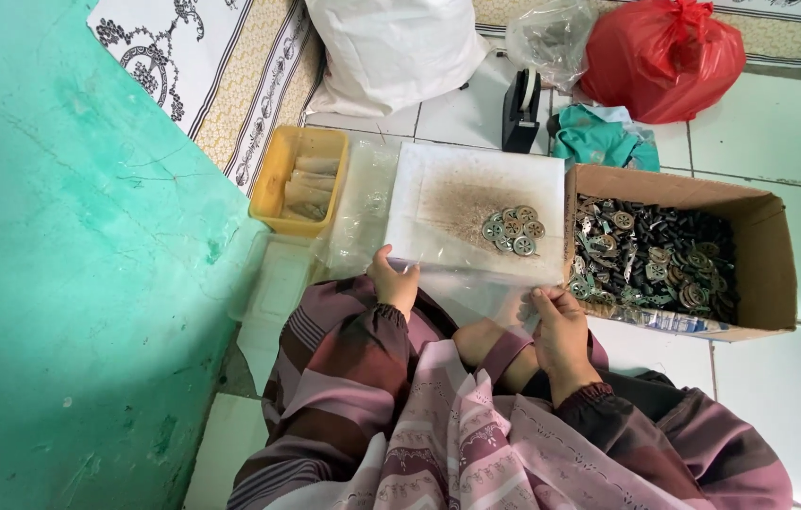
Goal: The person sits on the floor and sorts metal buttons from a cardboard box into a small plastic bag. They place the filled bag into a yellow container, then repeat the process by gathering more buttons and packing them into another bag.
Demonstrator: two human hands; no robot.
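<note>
A clear plastic bag (476, 288) is stretched between my two hands just above my lap. My left hand (393, 281) pinches its left edge, and my right hand (559, 326) grips its right edge. Just beyond the bag lies a white foam board (438, 189) stained brown in the middle, with a small cluster of round metal wheel-like parts (514, 229) on it. To the right stands a cardboard box (769, 255) filled with several more metal parts (656, 255).
A yellow plastic tray (278, 179) with folded pieces sits left of the board. A black tape dispenser (520, 109), teal cloth (599, 140), red bag (665, 57), white sack (391, 47) and clear bag (547, 38) lie behind. A green wall (70, 283) rises on the left.
</note>
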